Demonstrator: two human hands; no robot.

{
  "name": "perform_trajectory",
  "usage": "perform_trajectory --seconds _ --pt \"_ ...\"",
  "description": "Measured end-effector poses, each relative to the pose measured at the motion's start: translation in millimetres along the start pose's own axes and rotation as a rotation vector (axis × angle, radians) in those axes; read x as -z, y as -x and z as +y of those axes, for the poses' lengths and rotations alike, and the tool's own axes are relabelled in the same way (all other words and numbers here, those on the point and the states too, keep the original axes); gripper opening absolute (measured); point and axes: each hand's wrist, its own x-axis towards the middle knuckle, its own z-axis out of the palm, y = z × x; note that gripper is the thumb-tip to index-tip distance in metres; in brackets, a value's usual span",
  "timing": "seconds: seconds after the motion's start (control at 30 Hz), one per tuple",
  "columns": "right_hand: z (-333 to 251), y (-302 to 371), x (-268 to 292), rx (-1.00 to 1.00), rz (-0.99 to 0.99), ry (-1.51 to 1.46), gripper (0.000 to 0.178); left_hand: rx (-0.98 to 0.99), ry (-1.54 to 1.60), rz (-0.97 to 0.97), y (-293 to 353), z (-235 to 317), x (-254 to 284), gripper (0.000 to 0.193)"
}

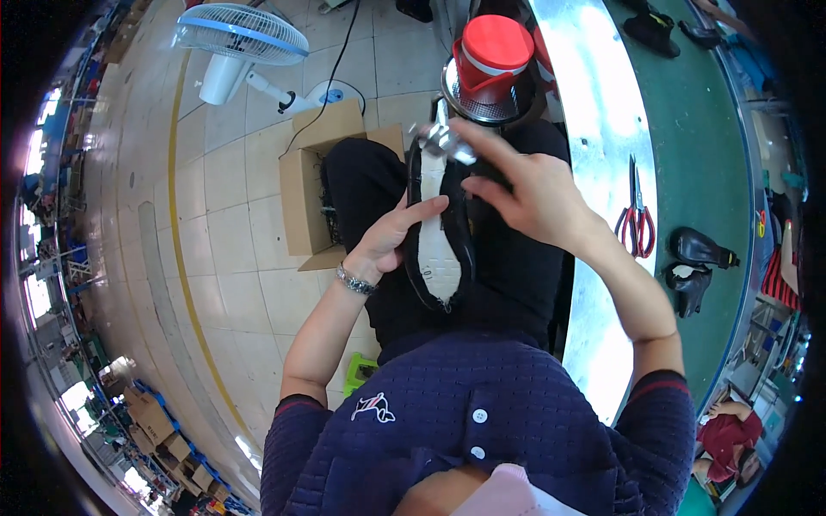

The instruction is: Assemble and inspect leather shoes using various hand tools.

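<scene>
A black shoe upper (pixel 465 245) lies sole-up between my knees, its pale insole (pixel 439 267) facing me and its edge folded in along the rim. My left hand (pixel 391 230) grips the shoe from the left side, with a finger laid across the insole. My right hand (pixel 538 193) is closed around a shiny metal hand tool (pixel 443 142), which sits over the far end of the shoe. Motion blur smears the tool's head, so its exact kind is unclear.
Right of me runs a metal bench (pixel 594 112) with red-handled scissors (pixel 637 215), then a green belt (pixel 688 172) carrying black shoes (pixel 701 248). Ahead stand a red bucket (pixel 495 56) and a fan (pixel 245 39). An open cardboard box (pixel 301 198) is by my left knee.
</scene>
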Motion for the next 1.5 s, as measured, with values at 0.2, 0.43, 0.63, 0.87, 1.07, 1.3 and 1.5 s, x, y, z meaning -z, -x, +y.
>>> perform_trajectory --seconds 0.2,0.43,0.63,0.87,1.07,1.3,1.5 --pt "4.1 43.3 18.4 -0.511 0.114 -0.992 0.036 -0.170 -0.194 -0.061 8.4 -26.8 15.8 0.093" --pt "20.3 85.8 -48.4 -0.616 -0.180 -1.428 0.040 -0.446 -0.340 -0.329 -30.7 -57.3 41.7 0.145" --pt "9.2 94.2 -66.5 -0.674 -0.341 -1.391 0.032 -0.383 -0.220 -0.410 -41.5 -72.7 52.1 0.130" --pt "2.1 98.1 -69.9 -0.641 -0.450 -1.318 0.044 -0.429 -0.281 -0.035 -33.5 -76.0 3.3 0.066" --pt "-0.3 92.0 -48.5 -0.607 -0.730 -1.096 0.057 -0.484 -0.315 0.072 -24.3 -85.9 -10.6 0.044" --pt "-24.3 83.8 -53.9 -0.516 -0.526 -0.470 0.065 -0.516 -0.265 0.172 -29.4 -80.1 -9.8 0.032" --pt "-29.2 91.8 -57.3 -0.717 -0.395 -0.715 0.059 -0.480 -0.286 0.141 -41.2 -71.1 -10.6 0.031"
